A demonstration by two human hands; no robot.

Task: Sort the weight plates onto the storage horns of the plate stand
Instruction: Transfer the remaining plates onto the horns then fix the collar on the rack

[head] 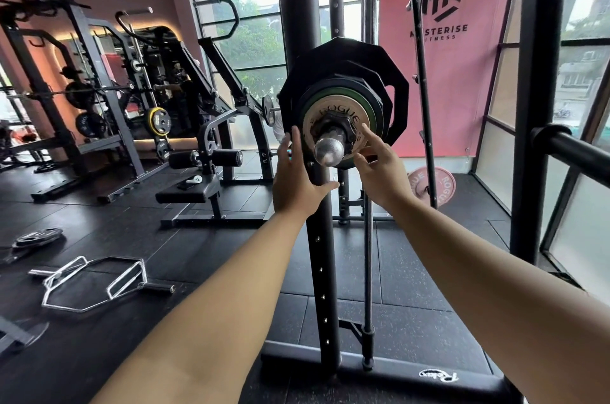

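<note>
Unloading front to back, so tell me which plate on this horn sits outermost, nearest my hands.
The small cream ROGUE plate, frontmost, just behind the black collar; the green-rimmed plate and larger black plates sit behind it.

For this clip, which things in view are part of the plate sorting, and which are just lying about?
Job: left hand, right hand, plate stack, storage horn, pink plate and black plates on the floor.
Lying about: hex bar, earbud case, bench.

Hex bar (pixel 127 278) lies on the floor; pink banner (pixel 462 90) hangs by the window.
</note>
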